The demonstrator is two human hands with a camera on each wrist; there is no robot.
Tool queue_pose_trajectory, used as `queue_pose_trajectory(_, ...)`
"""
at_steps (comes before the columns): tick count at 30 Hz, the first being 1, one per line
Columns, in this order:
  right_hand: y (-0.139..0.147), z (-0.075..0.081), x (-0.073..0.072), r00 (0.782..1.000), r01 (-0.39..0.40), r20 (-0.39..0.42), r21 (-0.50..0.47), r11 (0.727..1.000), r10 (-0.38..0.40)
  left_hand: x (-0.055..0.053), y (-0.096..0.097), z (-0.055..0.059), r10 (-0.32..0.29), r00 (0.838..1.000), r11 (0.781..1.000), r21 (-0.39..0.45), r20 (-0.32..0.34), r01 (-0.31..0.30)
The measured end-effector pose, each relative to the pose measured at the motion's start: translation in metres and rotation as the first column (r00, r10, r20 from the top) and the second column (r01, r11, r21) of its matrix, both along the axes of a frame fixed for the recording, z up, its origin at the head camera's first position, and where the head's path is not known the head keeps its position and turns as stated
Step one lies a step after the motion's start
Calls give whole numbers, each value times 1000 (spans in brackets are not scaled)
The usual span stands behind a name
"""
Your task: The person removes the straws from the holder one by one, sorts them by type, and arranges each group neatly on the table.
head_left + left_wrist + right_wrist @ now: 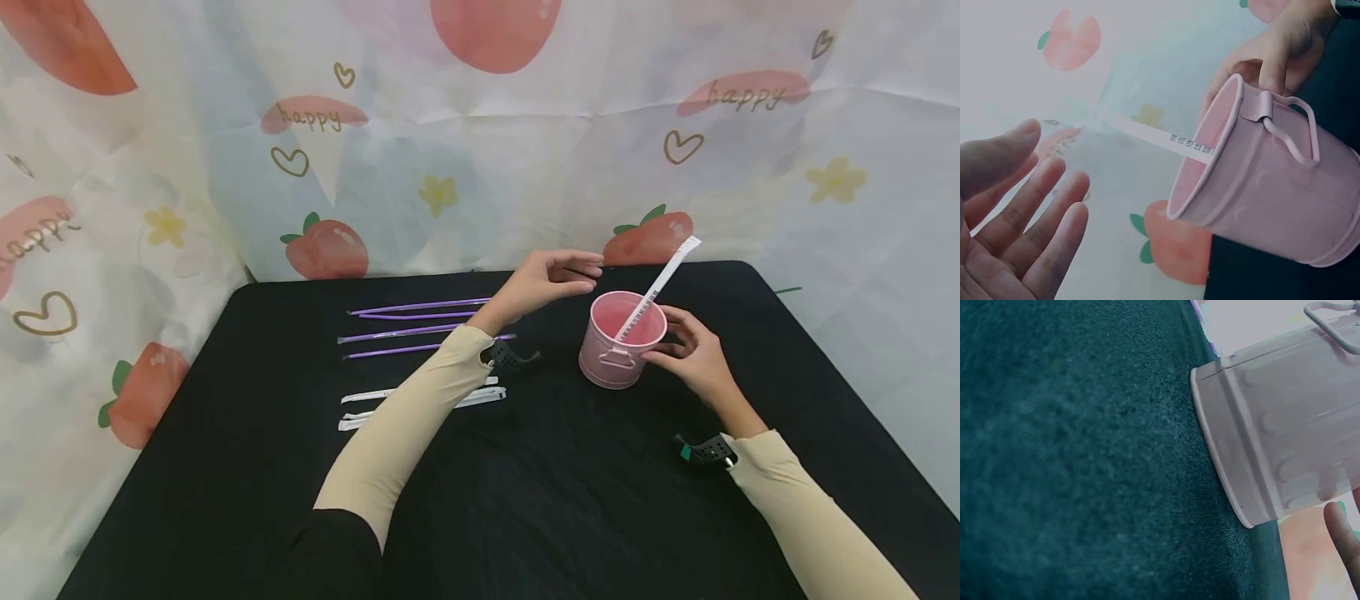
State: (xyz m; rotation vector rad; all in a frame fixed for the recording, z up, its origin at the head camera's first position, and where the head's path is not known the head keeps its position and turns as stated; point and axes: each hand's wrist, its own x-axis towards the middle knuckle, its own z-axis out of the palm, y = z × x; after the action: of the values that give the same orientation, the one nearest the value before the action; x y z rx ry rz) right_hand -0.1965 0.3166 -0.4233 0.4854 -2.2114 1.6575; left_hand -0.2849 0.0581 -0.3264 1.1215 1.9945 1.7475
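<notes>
A small pink metal bucket stands on the black-covered table, and one paper-wrapped straw leans up out of it to the right. My right hand holds the bucket at its right side, with the thumb near the side handle and the fingers round the back. To the left of the rim, my left hand hangs in the air, apart from the bucket and the straw. Its palm and loosely spread fingers show with nothing in them in the left wrist view.
Several purple straws lie in rows on the table at the left, partly hidden by my left forearm. Nearer to me lie several white paper-wrapped straws. A fruit-print curtain hangs behind the table's far edge.
</notes>
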Motion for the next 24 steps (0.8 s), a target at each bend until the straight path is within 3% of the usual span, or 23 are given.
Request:
queue_pose_trajectory(12, 1, 1, -1, 1000, 6, 2, 18, 1000, -6, -20, 53, -11, 31, 999, 991, -127, -43, -36)
queue_pose_trajectory(24, 4, -2, 0, 1000, 12, 5, 53, 999, -13, -20, 89, -23, 37, 999, 985, -171, 19, -33)
